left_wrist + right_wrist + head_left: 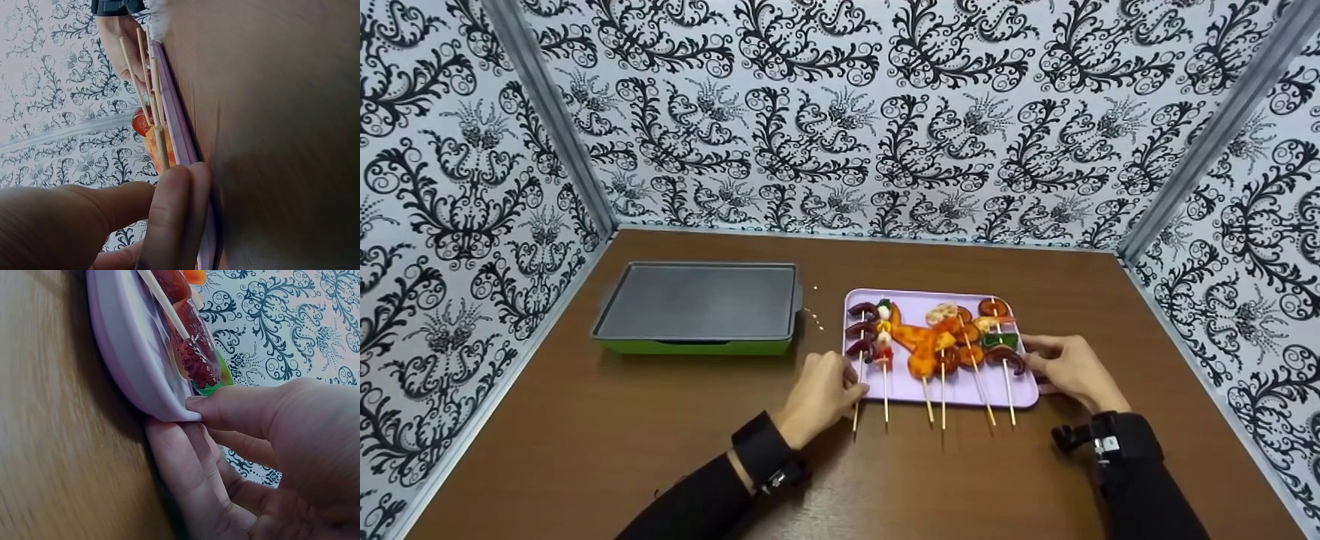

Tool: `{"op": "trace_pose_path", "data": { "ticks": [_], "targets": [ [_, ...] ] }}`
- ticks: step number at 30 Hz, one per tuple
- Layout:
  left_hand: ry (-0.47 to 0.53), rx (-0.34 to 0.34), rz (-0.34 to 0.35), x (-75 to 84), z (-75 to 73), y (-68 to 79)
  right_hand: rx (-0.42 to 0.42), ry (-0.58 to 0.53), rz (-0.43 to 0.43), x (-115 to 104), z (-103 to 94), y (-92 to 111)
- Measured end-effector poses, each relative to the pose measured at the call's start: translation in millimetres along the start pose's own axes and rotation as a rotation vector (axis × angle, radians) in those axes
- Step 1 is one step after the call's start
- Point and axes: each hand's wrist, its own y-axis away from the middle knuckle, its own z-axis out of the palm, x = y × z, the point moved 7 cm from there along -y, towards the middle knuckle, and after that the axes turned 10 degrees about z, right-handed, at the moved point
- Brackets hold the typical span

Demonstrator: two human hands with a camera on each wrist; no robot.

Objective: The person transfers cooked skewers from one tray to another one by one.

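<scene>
A light purple tray point(900, 390) bears several skewers of food, their wooden sticks point(943, 412) jutting over its near edge. My left hand point(821, 390) grips the tray's left edge, its fingers point(174, 208) at the rim close to a stick's end. Across from it, my right hand point(1072, 367) pinches the right rim, thumb point(236, 405) on top and fingers underneath. Beside that thumb lies a dark red curled tentacle piece point(197, 363), threaded on a stick. Orange pieces point(919, 341) fill the tray's middle; dark red curls point(861, 330) line its left side.
To the left stands a green-sided grill with a flat dark grey plate point(701, 300). Small pale crumbs point(817, 319) lie on the brown table point(960, 487) between grill and tray. Patterned walls point(840, 120) enclose the table at the back and both sides.
</scene>
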Motion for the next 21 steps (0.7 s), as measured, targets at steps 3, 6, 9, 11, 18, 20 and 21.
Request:
{"op": "trace_pose_path", "data": {
  "ticks": [3, 6, 9, 11, 18, 20, 21],
  "targets": [
    [-0.012, 0.001, 0.013, 0.8, -0.8, 0.1, 0.008, 0.011, -0.009, -1.4, -0.4, 0.8],
    [-0.049, 0.005, 0.039, 1.9, -1.8, -0.2, 0.021, 0.033, -0.025, -3.2, -0.8, 1.2],
    [-0.099, 0.010, 0.062, 3.3, -3.1, 0.2, 0.034, 0.053, -0.033, -4.0, -0.5, 1.2],
    [-0.106, 0.003, 0.059, 3.1, -3.0, 1.1, 0.034, 0.056, -0.032, -3.6, 0.3, 0.9],
    [-0.127, -0.006, 0.068, 4.3, -5.2, 3.7, 0.041, 0.062, -0.016, 1.1, -1.0, 0.4],
    [-0.134, -0.016, 0.055, 3.4, -6.3, 4.6, 0.043, 0.063, -0.016, 0.7, -1.4, 1.1],
    [-0.143, -0.023, 0.042, 2.5, -6.8, 5.3, 0.043, 0.062, -0.016, 0.5, -1.4, 1.4]
  ]
}}
